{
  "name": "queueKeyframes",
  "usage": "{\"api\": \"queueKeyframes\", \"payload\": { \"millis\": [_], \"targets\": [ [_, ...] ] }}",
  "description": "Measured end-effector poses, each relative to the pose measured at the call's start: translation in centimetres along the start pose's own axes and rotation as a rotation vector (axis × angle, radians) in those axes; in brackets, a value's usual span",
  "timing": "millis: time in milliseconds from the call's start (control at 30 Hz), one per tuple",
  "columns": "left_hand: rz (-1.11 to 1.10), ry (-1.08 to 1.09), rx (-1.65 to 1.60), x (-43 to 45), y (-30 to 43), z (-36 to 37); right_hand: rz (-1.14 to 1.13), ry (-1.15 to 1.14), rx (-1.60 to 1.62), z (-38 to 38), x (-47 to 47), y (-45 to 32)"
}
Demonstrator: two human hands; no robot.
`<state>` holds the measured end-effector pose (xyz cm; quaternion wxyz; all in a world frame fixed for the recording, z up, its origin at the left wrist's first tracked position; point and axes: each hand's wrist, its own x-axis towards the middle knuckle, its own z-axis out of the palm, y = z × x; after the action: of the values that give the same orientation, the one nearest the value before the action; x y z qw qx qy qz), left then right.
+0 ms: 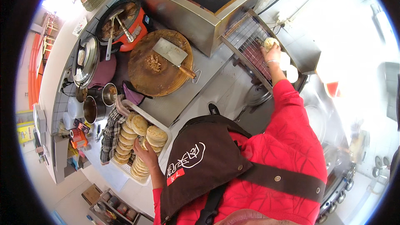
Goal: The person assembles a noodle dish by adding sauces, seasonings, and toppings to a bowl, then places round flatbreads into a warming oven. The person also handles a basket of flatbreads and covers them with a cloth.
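Note:
My left hand (145, 155) is down in a white plastic basket (169, 137), touching round flatbreads (140, 124) stacked there in rows. Whether its fingers grip one is unclear. A checked cloth (112, 131) is folded back along the basket's left side. On the right, my right hand (271, 53) holds a pale round flatbread (270, 42) over a metal wire rack (250, 34). Two more pale rounds (292, 74), washed out by glare, lie beside my wrist on the rack's far side.
A cleaver (170, 51) rests on a round wooden chopping block (142, 79) beside chopped meat (153, 63). Behind stand an orange cooker (137, 34) with ladles across it, a lidded pot (103, 70) and small saucepans (90, 109). A steel griddle (187, 15) borders the counter.

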<state>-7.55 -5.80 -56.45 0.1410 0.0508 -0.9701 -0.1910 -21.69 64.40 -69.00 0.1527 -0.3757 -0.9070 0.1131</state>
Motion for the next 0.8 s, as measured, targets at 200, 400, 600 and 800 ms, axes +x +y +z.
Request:
{"api": "queueKeyframes", "payload": {
  "millis": [200, 400, 600, 800],
  "targets": [
    [-0.031, -0.009, 0.008, 0.3, 3.8, 0.2, 0.289, -0.297, -0.119, 1.5, 4.4, 1.8],
    [0.012, 0.012, 0.012, -0.2, 5.1, 1.1, 0.051, -0.270, -0.116, 2.2, 3.1, 2.2],
    [0.010, 0.022, -0.007, -0.5, 5.1, 2.4, -0.146, -0.148, 0.039, 4.6, 4.6, 4.9],
    [0.003, -0.046, -0.191, -0.5, 8.8, 1.6, 0.065, -0.362, 0.774, 0.1, 2.5, 2.4]
  ]
}}
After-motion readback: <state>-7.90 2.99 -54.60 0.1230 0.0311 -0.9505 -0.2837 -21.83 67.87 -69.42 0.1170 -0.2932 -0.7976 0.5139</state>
